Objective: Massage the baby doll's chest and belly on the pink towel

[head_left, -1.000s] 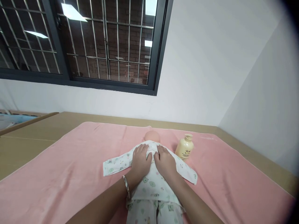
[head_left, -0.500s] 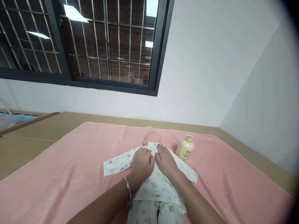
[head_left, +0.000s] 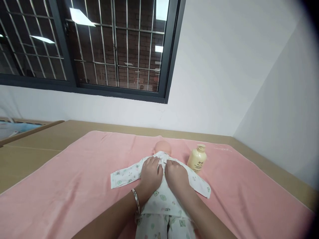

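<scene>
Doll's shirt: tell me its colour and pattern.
The doll's shirt is white with small green bear-like prints, plus faint pink ones; it shows in the head view.

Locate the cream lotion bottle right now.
In the head view the cream lotion bottle stands upright on the pink towel, right of the doll and just beyond the right hand.
</scene>
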The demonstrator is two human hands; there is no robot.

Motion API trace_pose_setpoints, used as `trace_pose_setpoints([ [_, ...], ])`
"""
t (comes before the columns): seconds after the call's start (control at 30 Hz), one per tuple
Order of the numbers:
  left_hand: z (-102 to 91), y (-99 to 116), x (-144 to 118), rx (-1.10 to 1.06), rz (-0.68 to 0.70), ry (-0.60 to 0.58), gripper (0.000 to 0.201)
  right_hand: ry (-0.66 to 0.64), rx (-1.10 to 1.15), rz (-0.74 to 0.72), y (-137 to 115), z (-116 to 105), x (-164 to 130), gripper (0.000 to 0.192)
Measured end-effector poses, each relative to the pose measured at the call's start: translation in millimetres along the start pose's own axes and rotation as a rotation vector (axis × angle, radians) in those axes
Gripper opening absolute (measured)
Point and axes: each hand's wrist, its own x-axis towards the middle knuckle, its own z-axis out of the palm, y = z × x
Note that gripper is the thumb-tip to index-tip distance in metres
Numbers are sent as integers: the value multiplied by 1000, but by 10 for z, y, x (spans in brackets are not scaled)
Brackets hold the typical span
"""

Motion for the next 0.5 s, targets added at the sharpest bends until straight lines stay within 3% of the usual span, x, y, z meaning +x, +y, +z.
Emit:
trace_pose_setpoints([
  [0.23,-26,-45,61,-7,93,-164,36,-33,15,-27,-9,6,-16,28],
  [0.5,-52,23,27,19,141,-62,22,-6,295,-115,276,183,137,34],
])
